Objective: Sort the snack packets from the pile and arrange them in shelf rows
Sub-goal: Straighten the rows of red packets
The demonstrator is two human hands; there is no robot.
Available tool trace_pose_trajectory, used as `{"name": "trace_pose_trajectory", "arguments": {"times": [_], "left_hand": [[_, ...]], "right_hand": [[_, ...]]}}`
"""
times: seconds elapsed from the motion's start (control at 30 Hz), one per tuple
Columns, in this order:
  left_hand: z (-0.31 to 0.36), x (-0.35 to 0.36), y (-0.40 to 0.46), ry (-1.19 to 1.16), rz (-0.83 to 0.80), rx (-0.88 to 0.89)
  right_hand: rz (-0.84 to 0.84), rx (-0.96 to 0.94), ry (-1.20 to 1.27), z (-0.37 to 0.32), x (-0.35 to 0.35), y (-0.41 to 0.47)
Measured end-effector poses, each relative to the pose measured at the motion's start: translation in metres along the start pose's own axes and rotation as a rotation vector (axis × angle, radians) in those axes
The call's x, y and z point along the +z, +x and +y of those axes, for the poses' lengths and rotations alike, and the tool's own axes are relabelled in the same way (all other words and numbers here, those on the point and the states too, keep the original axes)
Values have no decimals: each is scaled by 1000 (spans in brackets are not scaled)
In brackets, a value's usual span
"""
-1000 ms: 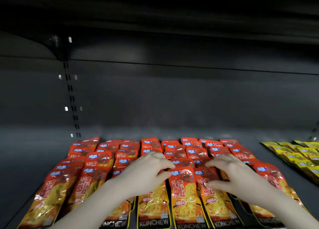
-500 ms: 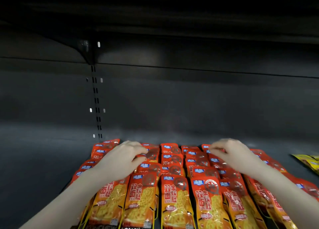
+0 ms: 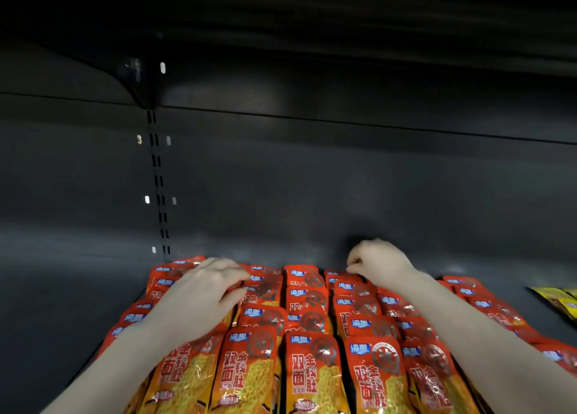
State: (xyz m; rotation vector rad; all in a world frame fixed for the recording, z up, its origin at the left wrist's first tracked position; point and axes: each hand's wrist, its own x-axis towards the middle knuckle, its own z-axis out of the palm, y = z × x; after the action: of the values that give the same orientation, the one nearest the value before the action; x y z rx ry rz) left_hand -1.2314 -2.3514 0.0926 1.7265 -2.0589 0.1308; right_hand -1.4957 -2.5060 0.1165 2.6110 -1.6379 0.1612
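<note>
Red-orange snack packets (image 3: 309,345): overlapping rows on the dark shelf (image 3: 78,288), lower centre of frame; long axes run front to back, blue-logo tops toward the rear wall. Left hand (image 3: 204,291): fingers loosely bent, resting flat on the left rows. Right hand (image 3: 379,260): fingers curled, pinching a rearmost packet's top edge. Yellow packets (image 3: 559,299): right edge, cut off, blurred.

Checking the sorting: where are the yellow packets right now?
In the head view, the yellow packets lie at the far right edge of the shelf, apart from the red packets.
</note>
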Motion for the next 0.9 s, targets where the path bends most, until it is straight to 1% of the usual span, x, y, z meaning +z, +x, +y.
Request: {"name": "trace_pose_trajectory", "arguments": {"times": [0.17,0.37,0.5,0.67,0.9], "left_hand": [[2,3,1,16,-9,2],[1,3,0,1,-31,4],[0,5,-1,-4,-40,5],[-1,6,-1,-24,-60,1],[0,9,-1,-35,-86,5]], "right_hand": [[8,26,-64,-8,5,0],[-16,72,-26,-14,10,-1],[-28,115,80,-12,11,-2],[67,137,233,-8,15,-10],[155,99,248,3,17,-13]]}}
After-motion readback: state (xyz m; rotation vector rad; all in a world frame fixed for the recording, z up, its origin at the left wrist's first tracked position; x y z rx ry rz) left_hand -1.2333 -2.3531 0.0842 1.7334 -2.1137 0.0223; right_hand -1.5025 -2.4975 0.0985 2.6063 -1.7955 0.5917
